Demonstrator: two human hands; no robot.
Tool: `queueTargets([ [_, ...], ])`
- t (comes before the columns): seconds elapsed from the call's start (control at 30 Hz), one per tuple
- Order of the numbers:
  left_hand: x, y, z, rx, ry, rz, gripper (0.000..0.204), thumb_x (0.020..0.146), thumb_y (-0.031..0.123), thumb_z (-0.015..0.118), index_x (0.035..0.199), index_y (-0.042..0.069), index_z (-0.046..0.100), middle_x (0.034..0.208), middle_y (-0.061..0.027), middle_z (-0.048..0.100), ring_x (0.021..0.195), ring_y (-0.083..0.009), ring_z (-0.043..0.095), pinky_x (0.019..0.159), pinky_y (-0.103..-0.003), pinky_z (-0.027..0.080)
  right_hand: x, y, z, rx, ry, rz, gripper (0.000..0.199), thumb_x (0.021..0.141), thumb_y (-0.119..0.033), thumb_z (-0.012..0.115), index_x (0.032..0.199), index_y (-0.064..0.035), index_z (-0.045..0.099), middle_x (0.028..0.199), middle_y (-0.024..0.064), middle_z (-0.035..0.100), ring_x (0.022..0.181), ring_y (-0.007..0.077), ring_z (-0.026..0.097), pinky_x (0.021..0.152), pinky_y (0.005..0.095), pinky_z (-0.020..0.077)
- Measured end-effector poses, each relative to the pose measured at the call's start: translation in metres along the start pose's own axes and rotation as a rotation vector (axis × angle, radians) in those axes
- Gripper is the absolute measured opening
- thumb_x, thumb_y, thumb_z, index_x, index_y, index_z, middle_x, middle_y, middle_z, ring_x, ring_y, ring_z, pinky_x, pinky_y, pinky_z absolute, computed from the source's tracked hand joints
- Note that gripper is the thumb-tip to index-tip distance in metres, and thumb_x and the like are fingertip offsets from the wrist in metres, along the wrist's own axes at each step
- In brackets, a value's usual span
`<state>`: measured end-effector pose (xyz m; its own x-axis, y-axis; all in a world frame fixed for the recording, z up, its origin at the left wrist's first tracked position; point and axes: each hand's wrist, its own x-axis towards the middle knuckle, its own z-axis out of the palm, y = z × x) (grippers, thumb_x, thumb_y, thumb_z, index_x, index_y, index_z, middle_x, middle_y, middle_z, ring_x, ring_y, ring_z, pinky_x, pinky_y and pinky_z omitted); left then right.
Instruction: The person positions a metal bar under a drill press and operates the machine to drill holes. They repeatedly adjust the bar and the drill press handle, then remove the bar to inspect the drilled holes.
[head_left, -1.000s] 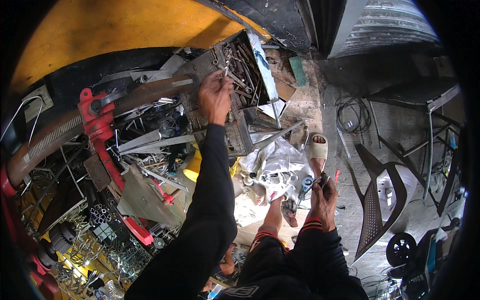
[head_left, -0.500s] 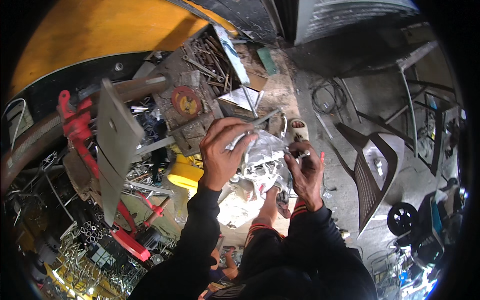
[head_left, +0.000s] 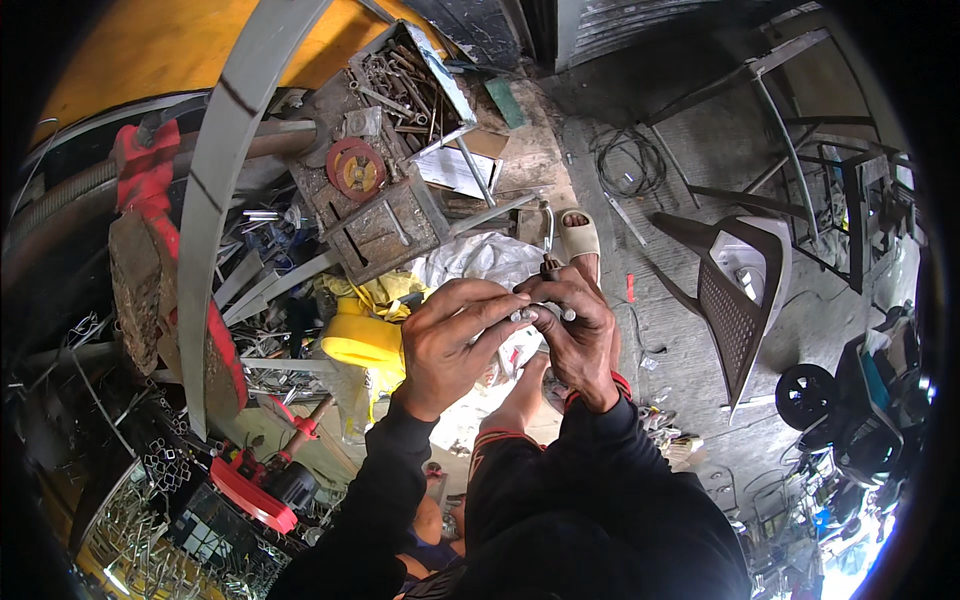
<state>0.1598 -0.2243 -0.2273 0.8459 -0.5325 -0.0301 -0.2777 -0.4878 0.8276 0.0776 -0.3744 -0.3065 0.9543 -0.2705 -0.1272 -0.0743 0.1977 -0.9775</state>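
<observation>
My left hand (head_left: 455,345) and my right hand (head_left: 580,335) meet in the middle of the view, fingers bent and fingertips touching. Between the fingertips sits a small silvery metal piece (head_left: 522,315), pinched by my left hand and mostly covered. A short metal rod (head_left: 566,313), perhaps a bolt, pokes out of my closed right fingers. Beneath the hands lies crumpled white plastic sheeting (head_left: 475,262). A yellow rounded object (head_left: 355,345) is just left of my left hand. Beyond my right hand, a thin bent metal rod (head_left: 549,225) stands beside my sandaled foot.
A flat grey metal bar (head_left: 225,170) rises close on the left, before a red clamp-like machine (head_left: 148,165). A tray of wrenches (head_left: 395,85) and a reddish disc (head_left: 356,168) lie on the far bench. To the right are an overturned plastic chair (head_left: 740,285) and coiled cable (head_left: 630,163).
My hands, apart before, have come together at the fingertips, each still with its small metal piece. The whole view has shifted, and the grey bar stands larger on the left.
</observation>
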Motion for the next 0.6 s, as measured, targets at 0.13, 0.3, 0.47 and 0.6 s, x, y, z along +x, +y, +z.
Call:
queueTargets([
  [0.13,-0.017,0.005,-0.007,0.007,0.027,-0.018,0.033,0.078,-0.003,0.084,0.110,0.003,0.080,0.102,-0.0068,0.073,0.090,-0.0189,0.072,0.077,-0.031,0.057,-0.012,0.002,0.012,0.020,-0.015,0.005,0.025,0.083,0.003,0.077,0.107,-0.0008,0.074,0.106,0.0109,0.074,0.099,0.0246,0.064,0.090,0.0372,0.0509],
  [0.3,-0.024,0.003,-0.017,0.029,0.051,-0.024,0.034,0.078,-0.003,0.084,0.111,0.003,0.080,0.102,-0.0078,0.073,0.092,-0.0196,0.072,0.080,-0.031,0.057,-0.014,0.005,0.025,0.058,-0.019,0.042,0.023,0.083,0.003,0.077,0.106,-0.0010,0.074,0.106,0.0108,0.074,0.100,0.0251,0.065,0.091,0.0370,0.0514],
  [0.47,-0.020,-0.014,-0.025,0.134,0.125,-0.095,0.021,0.092,0.004,0.076,0.112,0.000,0.075,0.100,-0.0091,0.072,0.088,-0.0186,0.072,0.079,-0.031,0.056,0.015,0.015,0.035,-0.035,0.005,0.080,0.017,0.087,0.001,0.076,0.103,0.0004,0.071,0.100,0.0105,0.072,0.092,0.0225,0.066,0.085,0.0344,0.0519],
  [0.6,-0.029,-0.026,-0.027,-0.126,0.301,-0.406,0.030,0.110,0.024,0.056,0.123,-0.001,0.066,0.084,-0.0046,0.065,0.075,-0.0127,0.067,0.070,-0.028,0.051,0.091,0.045,0.060,-0.167,0.105,0.150,0.020,0.093,-0.017,0.075,0.103,-0.0003,0.069,0.089,0.0139,0.074,0.077,0.0241,0.069,0.073,0.0371,0.0532],
])
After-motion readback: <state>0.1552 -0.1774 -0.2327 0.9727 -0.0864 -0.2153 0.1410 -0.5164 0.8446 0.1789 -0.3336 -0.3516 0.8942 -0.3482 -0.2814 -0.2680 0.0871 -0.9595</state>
